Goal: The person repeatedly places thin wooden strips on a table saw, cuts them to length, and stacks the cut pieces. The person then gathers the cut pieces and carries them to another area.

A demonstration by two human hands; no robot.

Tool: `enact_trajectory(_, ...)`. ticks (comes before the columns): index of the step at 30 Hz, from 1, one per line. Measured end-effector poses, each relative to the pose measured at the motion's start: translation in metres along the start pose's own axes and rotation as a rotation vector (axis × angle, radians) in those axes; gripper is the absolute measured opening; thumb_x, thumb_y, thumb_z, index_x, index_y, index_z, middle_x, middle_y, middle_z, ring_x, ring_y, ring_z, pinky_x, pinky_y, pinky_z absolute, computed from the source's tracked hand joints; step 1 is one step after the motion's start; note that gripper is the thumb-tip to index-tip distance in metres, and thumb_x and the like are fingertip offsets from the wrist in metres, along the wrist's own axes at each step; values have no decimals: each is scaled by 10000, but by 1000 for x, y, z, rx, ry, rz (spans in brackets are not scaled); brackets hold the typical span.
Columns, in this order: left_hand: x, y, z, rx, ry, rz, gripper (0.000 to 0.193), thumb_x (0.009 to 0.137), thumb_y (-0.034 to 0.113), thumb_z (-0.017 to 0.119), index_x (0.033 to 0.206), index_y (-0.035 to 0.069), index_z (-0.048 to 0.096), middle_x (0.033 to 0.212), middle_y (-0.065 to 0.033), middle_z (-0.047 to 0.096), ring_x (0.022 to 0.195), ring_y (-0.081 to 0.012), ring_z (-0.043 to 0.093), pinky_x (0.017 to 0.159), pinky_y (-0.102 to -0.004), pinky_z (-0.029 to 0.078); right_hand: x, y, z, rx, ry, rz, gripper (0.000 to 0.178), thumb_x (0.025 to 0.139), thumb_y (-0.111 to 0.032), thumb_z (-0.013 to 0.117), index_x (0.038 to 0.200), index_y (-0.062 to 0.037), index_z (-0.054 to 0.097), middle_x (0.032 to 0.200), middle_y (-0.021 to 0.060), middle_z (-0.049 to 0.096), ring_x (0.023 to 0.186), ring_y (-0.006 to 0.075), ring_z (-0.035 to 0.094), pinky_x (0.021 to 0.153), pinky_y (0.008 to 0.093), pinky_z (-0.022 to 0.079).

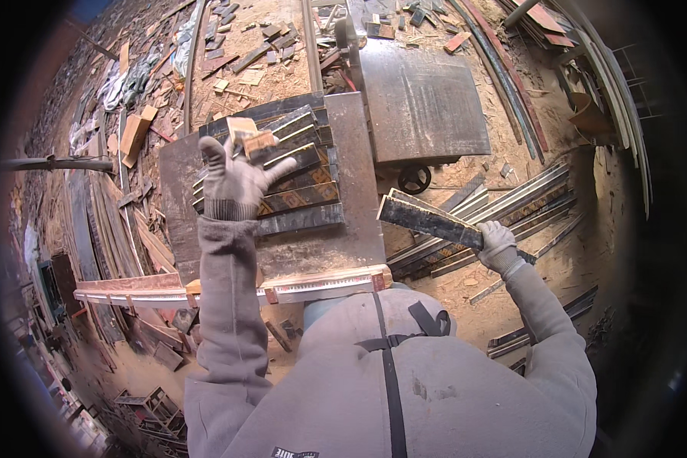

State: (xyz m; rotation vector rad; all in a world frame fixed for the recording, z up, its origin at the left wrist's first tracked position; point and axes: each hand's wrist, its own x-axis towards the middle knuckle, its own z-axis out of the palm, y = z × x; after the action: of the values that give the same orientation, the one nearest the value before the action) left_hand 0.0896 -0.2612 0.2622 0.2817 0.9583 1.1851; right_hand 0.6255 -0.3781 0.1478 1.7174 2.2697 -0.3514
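My left hand (235, 177), in a pale glove, is over the left part of a brown metal table (356, 153). Its fingers and thumb are spread open. Blurred small wood offcuts (253, 140) appear just beyond its fingers; whether they still touch the glove is unclear. Beneath and beside that hand lie several dark-faced plywood strips (301, 200), side by side at a slant. Out to the right, my gloved right hand (498, 249) is closed round one end of black-faced plywood strips (427, 220), whose other end points toward the table.
A white measuring scale (320, 285) on a wooden rail runs along the table's near edge. Beyond stands a grey metal plate (427, 99) with a handwheel (414, 179) below. Long plywood strips (527, 202) are piled at right. Offcuts and sawdust cover the ground.
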Motion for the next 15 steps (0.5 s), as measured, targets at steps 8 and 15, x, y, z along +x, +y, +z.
enact_trajectory(8, -21, -102, 28, 875, -175, 109, 1173, 729, 113, 937, 1672, 214, 248, 1576, -208, 437, 1422, -305, 476, 1132, -462, 456, 17, -70, -21, 24, 242, -115, 400, 754, -184, 714, 1123, -84, 600, 989, 92, 601, 977, 303, 619, 816, 445, 502)
enact_trajectory(15, -84, -116, -99, 983, -5, 187, 523, 768, -35, 859, 1251, 11, 662, 1176, -91, 726, 1088, -181, 687, 999, -309, 542, 36, -111, 8, 174, 633, -374, 555, 733, -201, 757, 1249, -79, 592, 1047, 74, 656, 948, 288, 656, 812, 458, 523)
